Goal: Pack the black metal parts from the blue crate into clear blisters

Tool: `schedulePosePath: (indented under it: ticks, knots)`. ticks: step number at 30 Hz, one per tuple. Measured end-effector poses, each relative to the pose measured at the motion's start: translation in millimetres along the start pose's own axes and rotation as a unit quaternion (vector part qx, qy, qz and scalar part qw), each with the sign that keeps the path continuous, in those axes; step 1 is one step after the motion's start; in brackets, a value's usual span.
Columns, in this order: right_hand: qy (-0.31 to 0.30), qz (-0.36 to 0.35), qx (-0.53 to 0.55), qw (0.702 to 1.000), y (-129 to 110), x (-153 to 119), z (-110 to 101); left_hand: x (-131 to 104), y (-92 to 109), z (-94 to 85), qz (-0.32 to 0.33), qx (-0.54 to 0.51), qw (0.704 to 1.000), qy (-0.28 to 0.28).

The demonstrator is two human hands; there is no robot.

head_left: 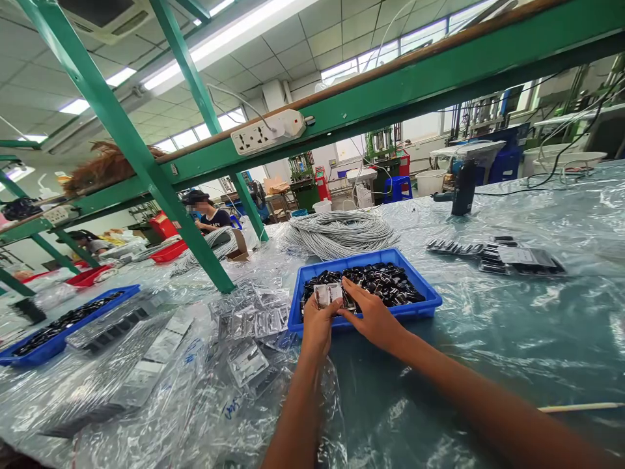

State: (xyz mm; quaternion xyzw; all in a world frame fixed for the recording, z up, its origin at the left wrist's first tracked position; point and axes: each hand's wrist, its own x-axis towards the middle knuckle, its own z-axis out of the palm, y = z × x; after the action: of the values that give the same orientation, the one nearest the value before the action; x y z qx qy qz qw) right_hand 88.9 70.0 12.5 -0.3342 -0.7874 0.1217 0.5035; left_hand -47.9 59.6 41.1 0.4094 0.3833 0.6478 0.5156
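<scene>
Over the near side of a blue tray (437, 303), my left hand (316, 326) grips a small clear plastic package (328, 295) between thumb and fingers. My right hand (374, 314) closes on the right end of the same package, its fingers partly covering it. The tray is heaped with small black pieces with shiny metal-looking parts (385, 283); their exact kind is too small to tell. Left of the tray lie clear plastic packages (251, 320), and one with a pale insert (248, 362) is closer to me.
A coil of grey cable (342, 233) sits behind the tray. To the right are dark packages (527, 258) and a black handheld device (463, 189). Green frame posts (185, 234) rise at left, near another blue tray (63, 332). A person (209, 215) sits further back.
</scene>
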Motion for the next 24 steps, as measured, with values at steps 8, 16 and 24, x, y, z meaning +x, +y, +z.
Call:
schedulePosePath:
  ticks: [8, 16, 24]
  knots:
    - [-0.035, 0.089, 0.047, 0.994, 3.0, 9.0, -17.9, 1.8, 7.5, -7.9, 0.119, 0.304, 0.945, 0.031]
    - [-0.001, 0.038, -0.122, 0.992, 10.1, 23.5, -50.1, 16.9, 32.6, -53.6, 0.3, 0.389, 0.794, 0.359]
    - [-0.32, 0.096, -0.184, 0.924, -12.5, -54.7, -152.3, 10.9, 28.4, -29.8, 0.401, 0.432, 0.76, 0.274]
